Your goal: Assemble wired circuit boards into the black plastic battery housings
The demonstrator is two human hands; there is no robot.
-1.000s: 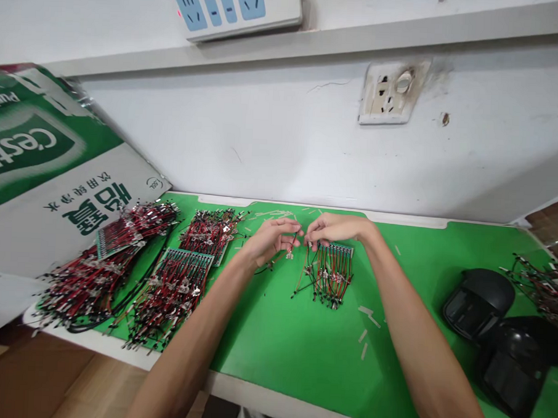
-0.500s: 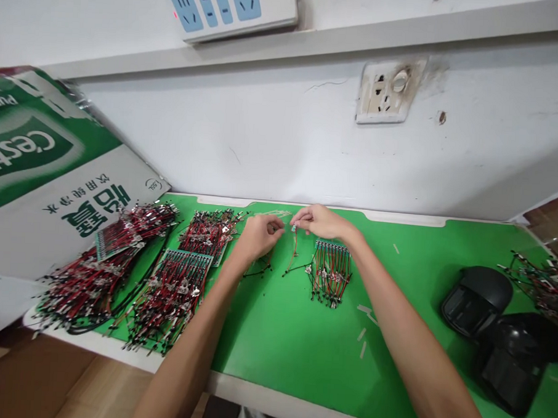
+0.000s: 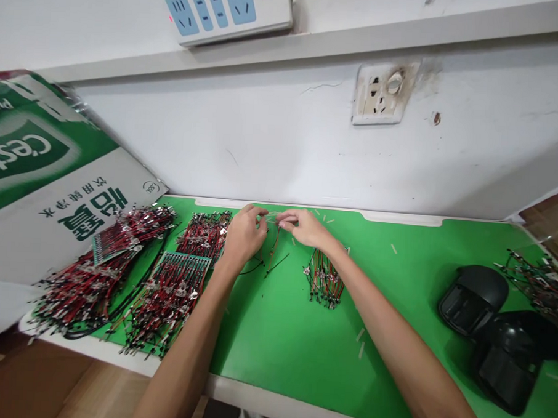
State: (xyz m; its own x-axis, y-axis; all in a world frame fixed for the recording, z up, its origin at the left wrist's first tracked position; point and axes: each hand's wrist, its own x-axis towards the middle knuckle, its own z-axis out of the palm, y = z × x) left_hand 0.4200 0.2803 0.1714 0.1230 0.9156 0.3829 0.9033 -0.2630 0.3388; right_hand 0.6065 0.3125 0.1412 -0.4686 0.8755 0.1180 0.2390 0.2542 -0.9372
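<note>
My left hand (image 3: 243, 233) and my right hand (image 3: 301, 226) meet near the back of the green mat (image 3: 301, 339), fingers pinched. Between them they hold a thin red and black wire (image 3: 273, 253) that hangs down to the mat. Just right of it lies a small green board with a row of red and black wires (image 3: 325, 276), partly hidden by my right forearm. Left of my left hand lie stacks of similar wired boards (image 3: 174, 287).
A green and white cardboard box (image 3: 44, 180) leans at the left. Two black shells (image 3: 491, 329) sit at the right, with more wired parts (image 3: 537, 282) behind them. A wall socket (image 3: 383, 93) and a power strip (image 3: 227, 9) are on the wall. Short white clippings dot the mat.
Both hands have moved away from me and to the left, off the small wired board, carrying the loose wire toward the mat's back edge.
</note>
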